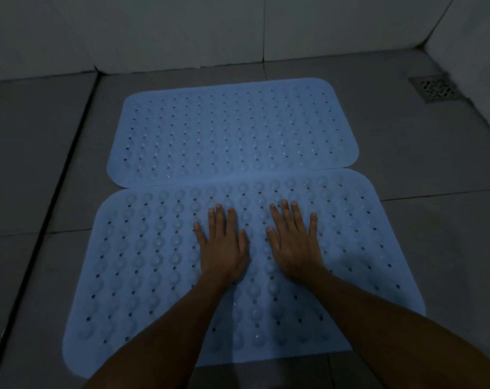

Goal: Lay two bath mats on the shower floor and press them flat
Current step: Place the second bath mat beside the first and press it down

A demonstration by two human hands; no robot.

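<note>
Both palms are lying flat with fingers straight and spread, holding nothing: the left hand (pixel 224 242) and the right hand (pixel 293 240) are pressing side by side on the middle of the near bath mat (pixel 142 265). They are probably sitting there because the centre is where the weight spreads outward best, seating the mat against the shower floor (pixel 423 169). Just beyond the fingertips, the far bath mat (pixel 232 130) is lying flat, its near edge touching or slightly tucked under the near mat's far edge; which one, I cannot tell. Well off to the right of the hands, a drain grate (pixel 437 89) is sitting uncovered, which looks deliberate. The dim light is blurring the mats' bumps, and the forearms are hiding part of the near mat's closest edge.
</note>
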